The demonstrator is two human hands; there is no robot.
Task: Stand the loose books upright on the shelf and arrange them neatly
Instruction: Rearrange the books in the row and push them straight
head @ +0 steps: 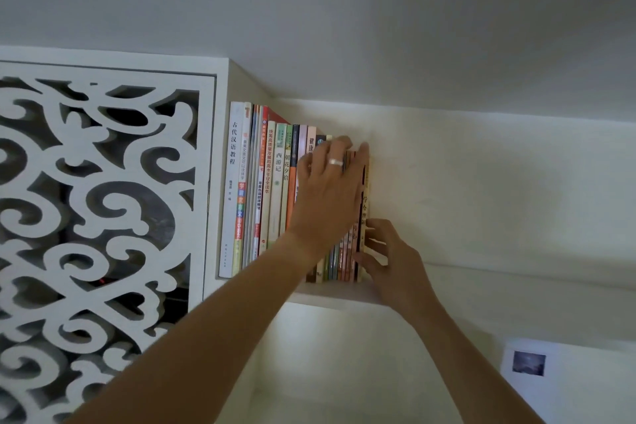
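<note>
**Both hands at the right end of the book row**

Head view: a row of books (pixel 275 189) stands upright on a white shelf (pixel 330 298), packed from the shelf's left end, where the first white spine meets the side of a cabinet with a carved scrollwork door (pixel 99 203). The spines run from tall at the left to shorter at the right, and the row stops well short of the shelf's right end, leaving bare board along the pale back wall (pixel 481 189).

The left hand (pixel 327 196) lies across the spines in the right part of the row, fingers spread and nearly straight, their tips reaching the top edges of the last books. A silver ring (pixel 335 162) sits on one finger. The fingers press flat on the books and are not curled round any of them.

The right hand (pixel 389 258) is low at the row's right end, close to the shelf's front edge. Its fingers are bent and pinch the bottom part of the last book (pixel 365 203), a thin one with a pale yellowish spine, which stands upright against its neighbours; the thumb is at the spine side, the fingertips on the outer cover.

Below the shelf, toward the lower right corner, a small white card with a dark picture (pixel 528 363) is fixed to the wall.
</note>
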